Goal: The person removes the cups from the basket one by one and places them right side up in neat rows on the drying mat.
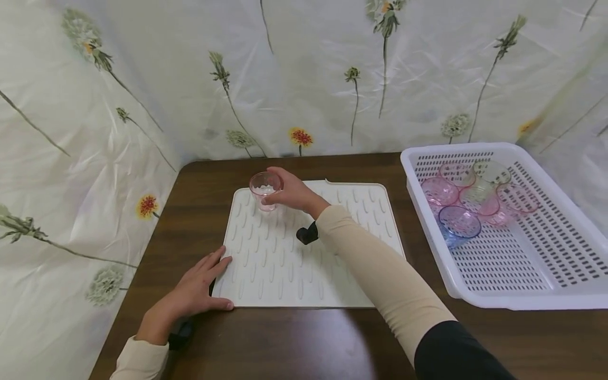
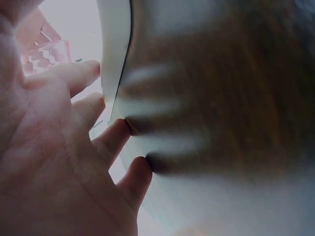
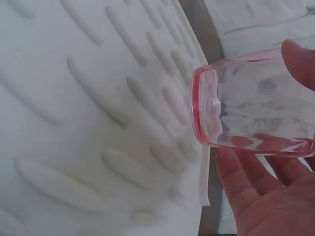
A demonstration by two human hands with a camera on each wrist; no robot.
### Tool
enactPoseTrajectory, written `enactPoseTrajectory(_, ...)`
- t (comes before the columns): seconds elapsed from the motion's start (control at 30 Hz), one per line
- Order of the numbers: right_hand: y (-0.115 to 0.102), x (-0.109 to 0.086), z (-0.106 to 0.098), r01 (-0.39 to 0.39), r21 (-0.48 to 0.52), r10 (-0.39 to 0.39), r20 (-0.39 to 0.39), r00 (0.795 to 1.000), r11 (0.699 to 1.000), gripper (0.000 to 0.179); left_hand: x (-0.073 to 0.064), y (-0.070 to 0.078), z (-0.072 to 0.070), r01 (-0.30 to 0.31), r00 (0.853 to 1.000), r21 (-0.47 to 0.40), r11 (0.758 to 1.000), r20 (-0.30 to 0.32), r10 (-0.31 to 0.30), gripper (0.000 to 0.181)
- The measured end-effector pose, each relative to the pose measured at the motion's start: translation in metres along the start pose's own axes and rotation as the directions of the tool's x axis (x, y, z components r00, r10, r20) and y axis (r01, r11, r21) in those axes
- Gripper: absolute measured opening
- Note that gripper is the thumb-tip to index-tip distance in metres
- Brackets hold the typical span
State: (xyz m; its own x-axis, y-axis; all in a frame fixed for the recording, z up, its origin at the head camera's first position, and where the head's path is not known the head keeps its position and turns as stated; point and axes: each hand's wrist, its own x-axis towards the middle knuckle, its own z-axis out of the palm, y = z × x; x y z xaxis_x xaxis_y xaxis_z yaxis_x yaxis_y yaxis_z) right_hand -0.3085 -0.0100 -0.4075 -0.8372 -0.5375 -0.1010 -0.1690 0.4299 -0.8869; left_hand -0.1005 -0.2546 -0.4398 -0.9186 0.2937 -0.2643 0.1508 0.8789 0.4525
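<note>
Right hand (image 1: 295,193): grasped a pink-tinted tumbler (image 1: 260,193) at the ribbed mat's (image 1: 280,287) far-left corner
Left hand (image 1: 197,285): lay released, outspread, at its near-left corner

Head cam's decently bright, pale glare on the glossy dark brown wooden tabletop (image 1: 285,343), soft shadow on the white ridged rectangular mat (image 1: 285,253). Left wrist view's murky and blurry, blown out top-left; right's greyish.
</note>
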Motion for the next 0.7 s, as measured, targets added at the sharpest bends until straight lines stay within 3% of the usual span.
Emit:
enactPoseTrajectory(0.23,-0.002,0.001,0.013,-0.047,-0.008,0.047,0.020,0.999,0.999,0.085,0.001,0.000,0.002,-0.015,1.000,0.026,1.000,-0.008,0.015,0.104)
enactPoseTrajectory(0.37,-0.003,0.004,0.022,-0.043,-0.027,0.043,0.017,0.999,0.999,0.084,-0.001,-0.001,0.002,0.002,1.000,0.013,1.000,-0.001,-0.002,0.103)
enactPoseTrajectory(0.7,0.000,0.006,0.029,-0.025,-0.103,0.025,-0.007,1.000,0.994,0.080,0.000,-0.001,0.003,-0.023,1.000,0.009,1.000,-0.011,0.023,0.102)
